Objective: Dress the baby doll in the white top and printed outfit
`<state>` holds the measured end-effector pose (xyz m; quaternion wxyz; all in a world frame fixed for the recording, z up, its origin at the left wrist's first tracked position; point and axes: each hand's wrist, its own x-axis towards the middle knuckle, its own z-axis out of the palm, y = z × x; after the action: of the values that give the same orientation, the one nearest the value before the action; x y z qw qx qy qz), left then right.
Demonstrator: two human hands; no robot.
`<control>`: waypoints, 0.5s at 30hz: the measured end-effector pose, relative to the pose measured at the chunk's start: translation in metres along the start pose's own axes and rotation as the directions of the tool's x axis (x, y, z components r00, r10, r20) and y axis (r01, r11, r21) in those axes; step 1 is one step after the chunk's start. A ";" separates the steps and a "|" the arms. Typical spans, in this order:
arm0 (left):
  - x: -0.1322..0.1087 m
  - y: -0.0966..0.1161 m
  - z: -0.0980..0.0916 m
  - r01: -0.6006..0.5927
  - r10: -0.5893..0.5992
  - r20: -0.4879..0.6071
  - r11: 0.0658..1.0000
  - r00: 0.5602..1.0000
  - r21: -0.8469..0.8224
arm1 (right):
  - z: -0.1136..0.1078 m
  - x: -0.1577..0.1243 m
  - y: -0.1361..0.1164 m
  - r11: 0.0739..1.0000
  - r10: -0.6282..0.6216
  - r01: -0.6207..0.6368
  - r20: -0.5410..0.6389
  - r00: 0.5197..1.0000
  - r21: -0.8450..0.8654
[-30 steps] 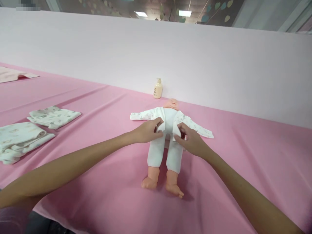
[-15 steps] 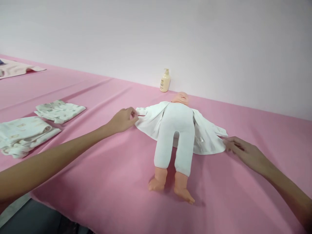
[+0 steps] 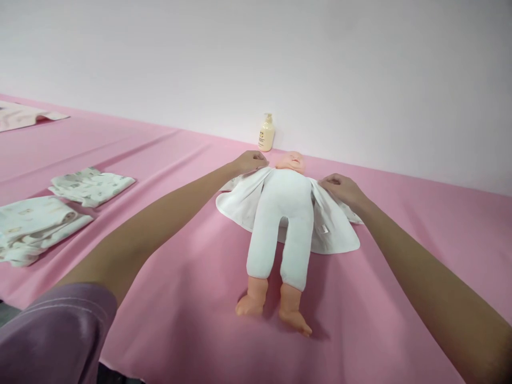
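Softly lit, with faint shadows beside the doll (image 3: 285,208); stretched toward the edges, slightly soft in detail.

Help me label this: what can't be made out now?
Head view: fine print on pump bottle, too small.
Head view: rest of pale pink cloth, cut off by left edge.
Head view: whether left hand and right hand grip baby jacket; contact hidden by hands.
Head view: arms of doll, covered by baby jacket and hands.

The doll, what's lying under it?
Under the doll is a white top: flaps spread at both sides, a bit showing between the legs. Below that lies pink cloth. The doll's body covers the top's middle, so I can't see that part.
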<state>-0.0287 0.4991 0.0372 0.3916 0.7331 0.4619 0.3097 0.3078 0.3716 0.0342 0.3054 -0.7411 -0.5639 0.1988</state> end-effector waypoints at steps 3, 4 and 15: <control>0.006 -0.001 -0.009 0.049 -0.055 0.105 0.997 0.993 0.063 | -0.006 0.006 0.003 0.996 0.010 -0.013 0.030 1.000 0.090; 0.005 0.000 -0.013 0.057 -0.071 0.130 0.993 0.989 0.106 | -0.009 0.006 0.004 0.997 0.009 -0.015 0.078 0.997 0.073; -0.001 0.034 -0.029 0.239 -0.238 0.303 0.970 0.923 0.035 | -0.010 -0.005 -0.009 0.989 -0.079 0.091 0.110 0.991 -0.114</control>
<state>-0.0384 0.4971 0.0805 0.4940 0.7099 0.4811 0.1433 0.3064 0.3664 0.0474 0.2387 -0.7218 -0.6211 0.1905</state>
